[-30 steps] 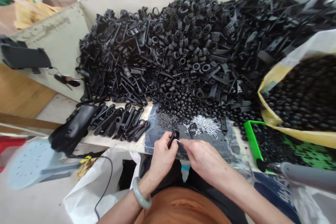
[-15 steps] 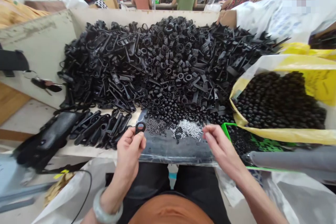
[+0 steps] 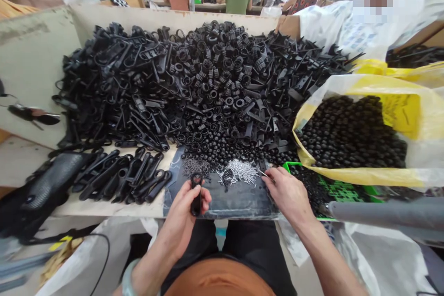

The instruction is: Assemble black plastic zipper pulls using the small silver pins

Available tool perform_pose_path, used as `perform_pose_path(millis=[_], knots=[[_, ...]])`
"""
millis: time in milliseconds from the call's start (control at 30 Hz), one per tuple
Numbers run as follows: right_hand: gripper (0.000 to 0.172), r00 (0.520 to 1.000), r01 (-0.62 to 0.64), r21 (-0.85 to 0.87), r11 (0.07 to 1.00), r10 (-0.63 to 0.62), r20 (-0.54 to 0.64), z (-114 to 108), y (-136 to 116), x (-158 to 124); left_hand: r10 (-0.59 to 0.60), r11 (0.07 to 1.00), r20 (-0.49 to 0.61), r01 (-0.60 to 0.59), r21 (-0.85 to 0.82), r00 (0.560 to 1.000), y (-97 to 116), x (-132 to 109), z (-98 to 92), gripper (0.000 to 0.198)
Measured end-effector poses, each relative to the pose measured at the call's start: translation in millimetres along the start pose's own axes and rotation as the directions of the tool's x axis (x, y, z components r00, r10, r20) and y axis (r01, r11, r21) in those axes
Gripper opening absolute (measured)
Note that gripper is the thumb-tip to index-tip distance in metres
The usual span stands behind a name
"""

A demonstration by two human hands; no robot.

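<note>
My left hand (image 3: 182, 220) is shut on a black plastic clip (image 3: 196, 194), which stands upright against the fingers. My right hand (image 3: 286, 196) pinches a thin silver metal pin (image 3: 264, 174) at its fingertips, just beside a scatter of silver pins (image 3: 237, 171). These pins lie on a dark plastic sheet (image 3: 222, 199) in front of me, next to a patch of small dark grey pieces (image 3: 196, 166). Black beads (image 3: 215, 148) border a large heap of black plastic parts (image 3: 173, 88). My hands are apart.
A row of black clips (image 3: 121, 176) lies left of the sheet on a pale table (image 3: 114, 208). At right are a yellow-and-white sack of black beads (image 3: 350, 134) and a green tray (image 3: 333, 185). A grey tube (image 3: 385, 210) crosses the right. A co-worker's hand (image 3: 289, 26) rests beyond the heap.
My hands have moved apart since the earliest frame, when the pin was at the clip. The left hand has turned the clip upright. The view has tilted upward, showing more of the room.
</note>
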State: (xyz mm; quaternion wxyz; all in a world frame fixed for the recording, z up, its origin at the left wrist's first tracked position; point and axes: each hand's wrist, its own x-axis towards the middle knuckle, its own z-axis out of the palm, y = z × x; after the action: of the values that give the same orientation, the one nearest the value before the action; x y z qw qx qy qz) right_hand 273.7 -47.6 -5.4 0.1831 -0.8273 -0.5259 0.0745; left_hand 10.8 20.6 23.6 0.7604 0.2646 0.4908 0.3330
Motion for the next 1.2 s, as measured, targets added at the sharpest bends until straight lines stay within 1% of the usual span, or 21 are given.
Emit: perform_pose_path(millis=[67, 133, 200, 233, 267, 333, 400, 433, 500, 533, 567, 600, 633, 700, 733, 767, 800, 900, 967, 1100, 1200], knots=[[0.015, 1.0, 0.003, -0.006, 1.0, -0.003, -0.003, -4.6, 1.9, -0.8, -0.009, 1.0, 0.017, 0.01, -0.018, 1.0, -1.4, 0.8, 2.9, 0.045], [0.018, 1.0, -0.01, 0.068, 0.998, 0.012, -0.021, -10.2, 0.4, -3.4, 0.002, 1.0, 0.016, -0.001, -0.029, 1.0, -4.2, 1.6, 4.3, 0.044], [0.022, 0.998, -0.06, 0.276, 0.959, 0.064, -0.007, -13.5, -7.9, -8.3, 0.022, 0.999, 0.018, -0.022, -0.035, 1.0, -7.8, 1.4, 5.7, 0.042], [0.026, 0.994, -0.105, 0.427, 0.898, 0.101, 0.032, -13.3, -15.3, -11.7, 0.036, 0.999, 0.025, -0.035, -0.036, 0.999, -9.5, 0.9, 7.0, 0.041], [0.03, 0.986, -0.169, 0.582, 0.795, 0.136, 0.1, -11.6, -24.8, -15.7, 0.051, 0.998, 0.034, -0.049, -0.035, 0.998, -10.9, 0.1, 8.9, 0.039], [0.038, 0.944, -0.328, 0.808, 0.49, 0.154, 0.29, -4.2, -48.5, -25.4, 0.083, 0.996, 0.06, -0.081, -0.037, 0.995, -12.8, -2.1, 14.0, 0.036], [0.043, 0.878, -0.479, 0.861, 0.173, 0.1, 0.468, 7.1, -73.7, -36.4, 0.104, 0.993, 0.095, -0.098, -0.062, 0.99, -13.0, -4.2, 19.2, 0.037], [0.044, 0.848, -0.529, 0.847, 0.056, 0.058, 0.526, 13.5, -84.8, -41.8, 0.112, 0.991, 0.114, -0.103, -0.081, 0.987, -12.7, -5.1, 21.1, 0.039], [0.045, 0.801, -0.597, 0.799, -0.069, -0.016, 0.598, 26.2, -100.7, -51.3, 0.129, 0.987, 0.125, -0.115, -0.113, 0.984, -11.6, -6.4, 22.1, 0.044], [0.046, 0.79, -0.613, 0.786, -0.072, -0.035, 0.613, 32.0, -104.9, -55.0, 0.135, 0.985, 0.11, -0.121, -0.124, 0.985, -11.1, -6.7, 21.2, 0.046], [0.047, 0.794, -0.608, 0.793, -0.028, -0.037, 0.607, 37.1, -106.7, -57.9, 0.14, 0.983, 0.081, -0.129, -0.133, 0.987, -10.7, -6.9, 19.6, 0.047], [0.047, 0.821, -0.568, 0.821, 0.062, -0.021, 0.57, 41.3, -106.4, -60.0, 0.146, 0.98, 0.046, -0.138, -0.142, 0.988, -10.6, -7.0, 17.5, 0.048], [0.048, 0.869, -0.485, 0.853, 0.194, 0.002, 0.494, 44.5, -104.5, -61.5, 0.154, 0.977, 0.011, -0.151, -0.153, 0.988, -10.7, -6.8, 15.3, 0.048], [0.048, 0.968, -0.208, 0.836, 0.508, -0.015, 0.25, 47.6, -98.5, -62.6, 0.171, 0.969, -0.033, -0.174, -0.175, 0.985, -11.9, -6.1, 11.6, 0.047], [0.047, 0.99, -0.046, 0.769, 0.638, -0.074, 0.121, 47.8, -95.6, -62.5, 0.177, 0.966, -0.041, -0.182, -0.186, 0.983, -13.0, -5.5, 10.5, 0.046], [0.045, 0.987, 0.107, 0.682, 0.724, -0.16, 0.015, 47.3, -93.3, -62.0, 0.18, 0.963, -0.042, -0.185, -0.197, 0.983, -14.2, -4.8, 9.9, 0.044], [0.042, 0.965, 0.24, 0.594, 0.767, -0.255, -0.06, 46.3, -91.7, -61.2, 0.178, 0.961, -0.037, -0.182, -0.209, 0.983, -15.4, -4.1, 9.8, 0.042], [0.037, 0.856, 0.515, 0.42, 0.747, -0.474, -0.206, 41.6, -90.7, -57.4, 0.165, 0.953, -0.01, -0.162, -0.256, 0.986, -17.5, -3.2, 11.3, 0.037], [0.037, 0.816, 0.578, 0.384, 0.721, -0.509, -0.272, 37.7, -90.9, -55.0, 0.144, 0.95, 0.023, -0.132, -0.282, 0.989, -16.5, -4.4, 12.2, 0.033], [0.036, 0.842, 0.54, 0.449, 0.712, -0.462, -0.279, 29.1, -91.0, -56.4, 0.081, 0.962, 0.106, -0.05, -0.27, 0.991, -11.2, -9.6, 11.7, 0.027], [0.034, 0.841, 0.54, 0.499, 0.678, -0.466, -0.276, 25.8, -94.2, -61.6, 0.064, 0.963, 0.14, -0.024, -0.268, 0.988, -8.8, -12.3, 12.0, 0.022]])
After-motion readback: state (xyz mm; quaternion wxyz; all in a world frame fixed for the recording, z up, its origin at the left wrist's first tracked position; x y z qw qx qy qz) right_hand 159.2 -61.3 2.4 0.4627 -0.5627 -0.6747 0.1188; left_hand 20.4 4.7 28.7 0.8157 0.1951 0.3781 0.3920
